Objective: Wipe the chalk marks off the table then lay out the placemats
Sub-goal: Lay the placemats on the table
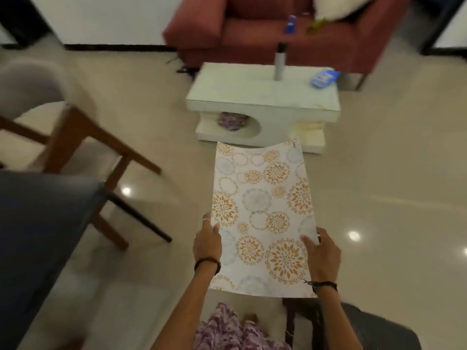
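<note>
- Left hand (207,242): closed on the left long edge of the placemat (262,213), thumb on the top face, fingers hidden beneath; dark band at the wrist, a ring on one finger.
- Right hand (322,253): closed on the right long edge of the same placemat, thumb lying across the printed face; dark band at the wrist.
- Placemat: white sheet printed with orange and pale blue round floral motifs, held in the air between both hands above the floor (379,198), long axis running away from the person, far end slightly curled.
- Floor: glossy beige tile with bright light spots.
- Dark table (38,236): grey-blue top at lower left, well apart from the placemat.
- Wooden chair (83,137): brown legs, pale seat, beside the dark table; blurred.
- White low table (262,102): just beyond the placemat's far end; carries an upright grey cylinder (280,64) and a blue packet (324,78).
- Red sofa (265,29): behind the white low table, with a white cushion (338,6) and small blue and green items, too blurred to identify.
</note>
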